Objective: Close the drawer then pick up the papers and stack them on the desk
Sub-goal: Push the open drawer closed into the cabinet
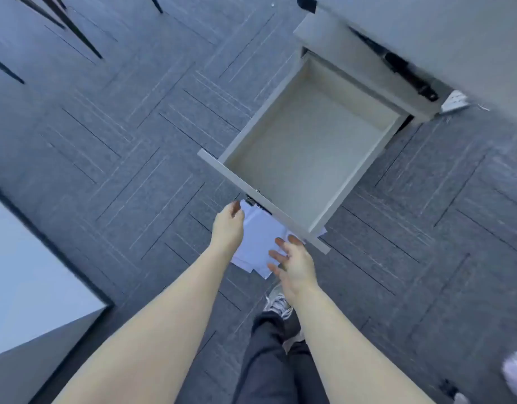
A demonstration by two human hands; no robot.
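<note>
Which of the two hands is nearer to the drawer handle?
The left hand: its fingertips almost reach the dark handle on the drawer front, while the right hand hovers open near the front's other end.

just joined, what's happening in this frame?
A person stands over an open drawer, pulled fully out and empty inside. Both bare hands reach toward its front panel: the left hand near the handle, the right hand near the panel's lower corner, fingers spread. Neither holds anything. White papers lie on the grey carpet below the drawer front, not yet picked up.
</note>
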